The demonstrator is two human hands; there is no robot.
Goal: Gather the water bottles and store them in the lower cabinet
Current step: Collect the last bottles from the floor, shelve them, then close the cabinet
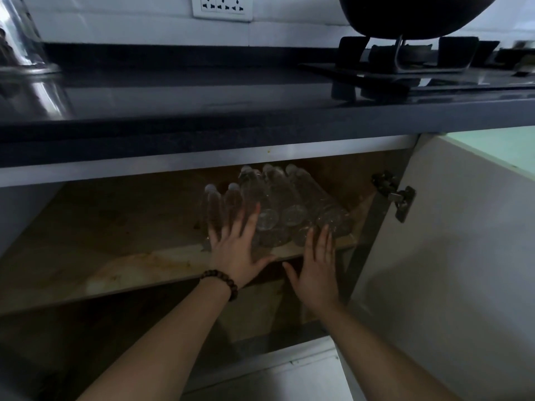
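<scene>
Several clear plastic water bottles (278, 204) lie stacked on their sides on the wooden shelf (121, 256) inside the lower cabinet, caps pointing to the back. My left hand (236, 244), with a bead bracelet on its wrist, lies flat with spread fingers against the bottoms of the left bottles. My right hand (317, 261) is open at the shelf's front edge, fingertips touching the bottoms of the right bottles. Neither hand grips a bottle.
The cabinet door (448, 256) stands open to the right, with its hinge (396, 195). Above runs a dark countertop (202, 105) with a gas stove (405, 68), a black wok (411, 15) and a steel vessel (20, 39) at far left. A lower compartment (115, 342) lies under the shelf.
</scene>
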